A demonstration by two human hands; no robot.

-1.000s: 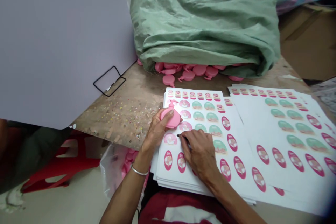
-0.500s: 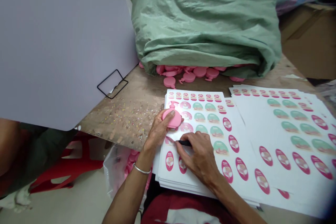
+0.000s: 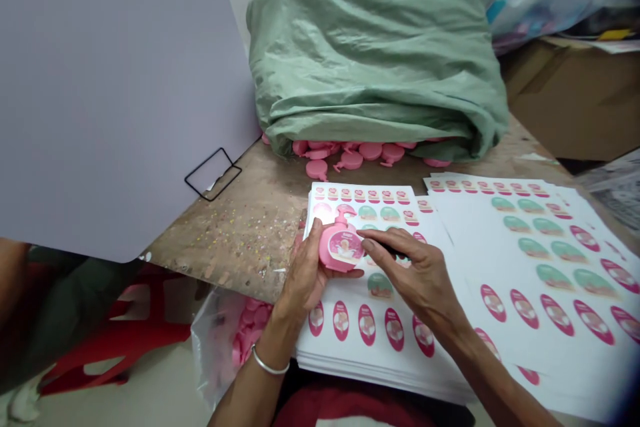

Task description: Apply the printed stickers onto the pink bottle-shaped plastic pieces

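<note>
My left hand [image 3: 305, 280] is shut around a flat pink pump-shaped bottle [image 3: 341, 247], which now carries an oval label on its face. My right hand [image 3: 420, 273] holds a slim black-handled tool [image 3: 395, 251], and its fingertips rest at the bottle's label. Beneath both hands lies a stack of white sticker sheets [image 3: 360, 197] printed with pink and green labels. Several labels on the sheet are hidden behind my hands. A metal bangle [image 3: 269, 360] circles my left wrist.
A second sticker stack [image 3: 530, 247] lies to the right on a worn wooden table [image 3: 235, 240]. Pink bottle pieces [image 3: 350, 160] spill from a green sack [image 3: 370, 60]. A grey board [image 3: 110, 93] leans at left, and more pink pieces fill a plastic bag [image 3: 245, 333] below.
The pink bottle has turned its face up and now shows a label. My right hand has moved up from the sheet to the bottle, and the sheet has one less label showing.
</note>
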